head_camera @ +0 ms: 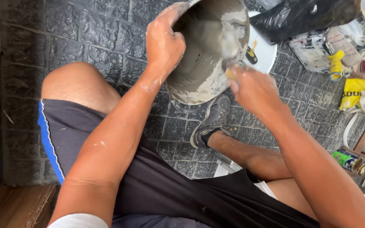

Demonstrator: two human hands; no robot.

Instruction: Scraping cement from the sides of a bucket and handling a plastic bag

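Dark cobbled floor (106,38) lies below me. From the head camera, my left hand (163,42) clamps the tilted grey bucket's (199,71) rim; my right hand (254,88) is closed round a scraper handle (232,74) inside. I'd keep the tilt steady and scrape along the wall.

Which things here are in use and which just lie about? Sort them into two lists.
In use:
left hand gripping the rim of the tilted bucket
right hand holding a tool, blurred, inside the bucket

Lying about:
black bag
yellow tape roll
yellow sack
can
white lid
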